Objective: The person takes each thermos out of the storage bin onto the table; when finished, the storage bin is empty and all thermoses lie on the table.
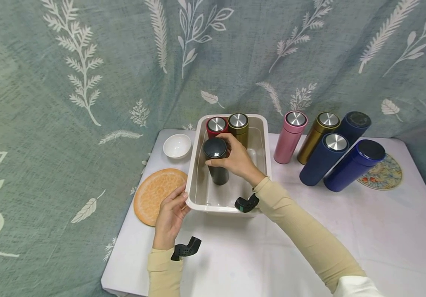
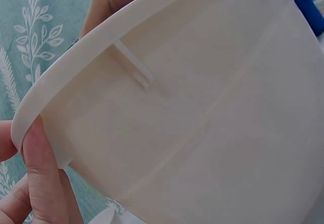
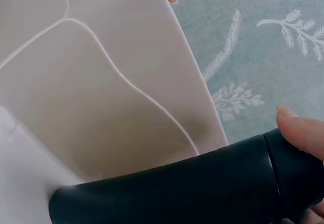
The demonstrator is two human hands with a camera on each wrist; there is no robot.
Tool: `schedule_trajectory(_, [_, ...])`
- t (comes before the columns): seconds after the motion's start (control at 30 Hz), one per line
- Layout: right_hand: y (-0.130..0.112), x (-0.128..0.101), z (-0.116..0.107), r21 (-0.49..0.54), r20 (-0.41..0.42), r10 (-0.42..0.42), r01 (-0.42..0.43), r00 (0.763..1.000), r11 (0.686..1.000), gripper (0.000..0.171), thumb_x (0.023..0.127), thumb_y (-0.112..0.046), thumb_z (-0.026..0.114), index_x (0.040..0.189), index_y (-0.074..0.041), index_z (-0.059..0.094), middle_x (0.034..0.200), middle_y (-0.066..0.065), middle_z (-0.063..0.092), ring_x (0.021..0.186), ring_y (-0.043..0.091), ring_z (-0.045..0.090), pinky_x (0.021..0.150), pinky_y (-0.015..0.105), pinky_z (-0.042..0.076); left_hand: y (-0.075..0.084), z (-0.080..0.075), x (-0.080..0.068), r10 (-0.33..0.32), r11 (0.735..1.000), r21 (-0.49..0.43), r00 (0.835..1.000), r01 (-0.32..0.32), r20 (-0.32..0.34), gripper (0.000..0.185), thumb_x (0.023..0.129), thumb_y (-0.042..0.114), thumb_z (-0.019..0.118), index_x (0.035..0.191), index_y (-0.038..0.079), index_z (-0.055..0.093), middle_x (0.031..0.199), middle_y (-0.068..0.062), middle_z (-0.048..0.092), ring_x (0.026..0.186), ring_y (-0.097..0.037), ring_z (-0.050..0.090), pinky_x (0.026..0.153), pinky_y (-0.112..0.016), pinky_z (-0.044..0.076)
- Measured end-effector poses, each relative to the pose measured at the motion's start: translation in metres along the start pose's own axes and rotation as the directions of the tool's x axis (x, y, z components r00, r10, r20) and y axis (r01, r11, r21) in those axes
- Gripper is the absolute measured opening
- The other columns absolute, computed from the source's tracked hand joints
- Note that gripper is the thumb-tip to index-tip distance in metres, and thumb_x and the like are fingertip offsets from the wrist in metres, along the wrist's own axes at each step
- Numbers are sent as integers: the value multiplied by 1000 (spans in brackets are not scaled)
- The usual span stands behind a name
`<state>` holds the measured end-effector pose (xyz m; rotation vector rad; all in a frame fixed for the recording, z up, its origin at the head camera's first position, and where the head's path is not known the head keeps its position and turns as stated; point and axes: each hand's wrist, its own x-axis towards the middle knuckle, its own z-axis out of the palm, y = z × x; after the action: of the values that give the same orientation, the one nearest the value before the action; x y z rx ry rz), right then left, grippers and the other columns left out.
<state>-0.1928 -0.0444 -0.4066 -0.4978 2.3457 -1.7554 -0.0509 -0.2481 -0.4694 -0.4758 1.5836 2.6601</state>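
A: State the location of the black bottle (image 1: 219, 175).
B: Inside the white bin (image 1: 231, 209), on the near side of the red bottle (image 1: 216, 124) and the olive bottle (image 1: 240, 133). Base contact cannot be confirmed.
A: Grip status?
B: The right hand (image 1: 240, 159) grips the black bottle at its lid (image 1: 214, 147). The left hand (image 1: 172, 214) pinches the white bin's rim at the near left corner.

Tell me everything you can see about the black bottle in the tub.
The black bottle is a smooth cylinder with its glossy black lid on. It tilts slightly inside the pale tub, in front of the red bottle. The right hand grips its upper end; base contact with the tub is unclear.
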Motion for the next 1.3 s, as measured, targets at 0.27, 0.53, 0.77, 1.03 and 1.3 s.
schedule_trajectory(0.27, [-2, -4, -3, -17, 33, -13, 13, 999, 1000, 80, 64, -12, 95, 134, -12, 57, 127, 9, 67, 115, 26, 65, 103, 41, 51, 0, 0, 1, -18, 1000, -6, 1000, 17, -11, 35, 100, 1, 50, 133, 4, 59, 115, 1, 71, 97, -10, 70, 77, -22, 59])
schedule_trajectory(0.53, [1, -8, -4, 28, 30, -15, 14, 999, 999, 76, 64, -8, 93, 132, -14, 60, 126, 8, 68, 113, 24, 65, 102, 40, 52, 0, 0, 1, -9, 1000, -24, 1000, 9, -6, 29, 100, 0, 50, 121, 11, 65, 114, 0, 71, 96, -10, 70, 76, -22, 59])
schedule_trajectory(0.77, [2, -11, -9, 50, 15, -3, 3, 1000, 999, 75, 63, -7, 93, 131, -14, 61, 125, 8, 67, 112, 24, 65, 100, 39, 52, 0, -1, 1, -16, 1000, -23, 1000, 16, -6, 30, 100, 0, 50, 126, 8, 63, 114, 0, 71, 95, -11, 70, 76, -22, 59])
schedule_trajectory(1.03, [4, -16, -17, 21, 3, 23, -23, 1000, 1000, 72, 64, -13, 94, 128, -15, 63, 121, 6, 69, 109, 22, 64, 97, 37, 52, 1, 0, 1, -22, 1000, -23, 1000, 21, -8, 29, 99, -1, 50, 120, 12, 66, 112, 0, 72, 92, -11, 70, 74, -22, 59])
schedule_trajectory(1.3, [2, -26, -21, 21, -8, 10, -9, 1000, 1000, 68, 64, -17, 95, 125, -17, 66, 116, 5, 71, 102, 19, 66, 92, 34, 54, 1, 0, 1, -11, 1000, 6, 1000, 11, -13, 36, 99, 1, 52, 134, 2, 58, 116, -1, 70, 96, -11, 70, 76, -22, 59])
